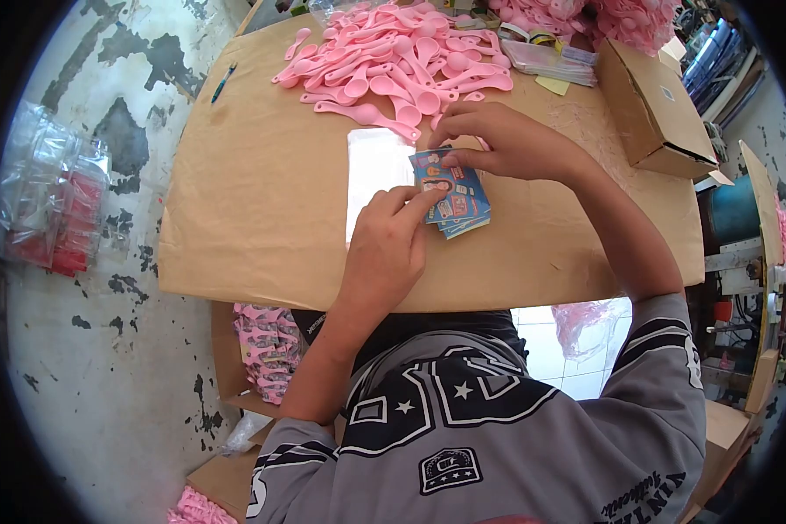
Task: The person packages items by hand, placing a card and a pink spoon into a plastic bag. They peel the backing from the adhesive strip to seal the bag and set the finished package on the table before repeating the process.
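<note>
A small stack of blue printed cards lies on the brown-covered table, slightly fanned at its lower end. My left hand holds the stack's left side, one finger pressing on the top card. At the upper edge of the cards is my right hand, thumb on the printed face and fingers curled, closed on the card edge. Just left of the cards, partly under my left fingers, is a stack of white flat sleeves or sheets. Beyond my hands spreads a large heap of pink plastic spoons.
An open cardboard box stands at the table's right, near clear plastic packs and tape rolls. A pen lies at the left. Packed pink items fill a box below the table. Plastic bags hang over the floor's left side.
</note>
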A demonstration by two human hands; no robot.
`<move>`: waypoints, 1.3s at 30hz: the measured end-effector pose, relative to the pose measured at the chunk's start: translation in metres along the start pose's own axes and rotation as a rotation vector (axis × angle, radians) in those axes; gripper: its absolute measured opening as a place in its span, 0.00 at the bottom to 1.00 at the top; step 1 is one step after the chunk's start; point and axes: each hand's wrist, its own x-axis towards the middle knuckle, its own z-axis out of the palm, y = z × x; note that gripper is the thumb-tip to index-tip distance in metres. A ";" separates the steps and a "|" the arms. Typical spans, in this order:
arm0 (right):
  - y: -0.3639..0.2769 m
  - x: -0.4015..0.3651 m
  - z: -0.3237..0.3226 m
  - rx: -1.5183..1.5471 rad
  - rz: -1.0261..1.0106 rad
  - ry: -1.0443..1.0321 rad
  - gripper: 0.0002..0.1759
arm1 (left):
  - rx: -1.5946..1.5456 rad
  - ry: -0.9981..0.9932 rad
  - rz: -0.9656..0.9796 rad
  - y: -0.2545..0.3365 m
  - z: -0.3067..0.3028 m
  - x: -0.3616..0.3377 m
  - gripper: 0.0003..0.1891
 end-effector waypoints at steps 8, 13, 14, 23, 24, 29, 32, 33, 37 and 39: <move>-0.059 -0.059 0.005 0.162 0.492 0.079 0.28 | -0.179 -0.122 -0.241 0.009 -0.007 0.001 0.22; -0.073 -0.086 0.048 0.312 0.517 0.242 0.42 | -0.472 -0.230 -0.343 0.015 -0.004 0.010 0.24; -0.081 -0.085 0.047 0.469 0.587 0.255 0.46 | -0.527 -0.241 -0.369 0.017 -0.003 0.013 0.24; -0.100 -0.080 0.078 0.258 0.725 0.427 0.49 | -0.157 -0.177 -0.179 0.028 0.021 0.023 0.20; -0.101 -0.079 0.077 0.245 0.717 0.418 0.49 | -0.148 -0.172 -0.173 0.028 0.023 0.023 0.20; -0.080 -0.092 0.059 0.217 0.634 0.424 0.48 | -0.196 -0.212 -0.244 0.023 0.011 0.020 0.21; -0.054 -0.096 0.027 0.111 0.612 0.458 0.30 | -0.301 -0.039 -0.227 0.009 -0.012 0.015 0.20; -0.044 -0.091 0.018 0.094 0.610 0.459 0.26 | -0.280 -0.030 -0.230 0.004 -0.021 0.016 0.20; 0.019 -0.058 0.004 0.146 0.580 0.413 0.16 | -0.256 0.030 -0.238 -0.020 -0.054 0.040 0.15; 0.060 -0.040 0.013 0.136 0.597 0.378 0.16 | -0.263 0.074 -0.253 -0.029 -0.065 0.050 0.14</move>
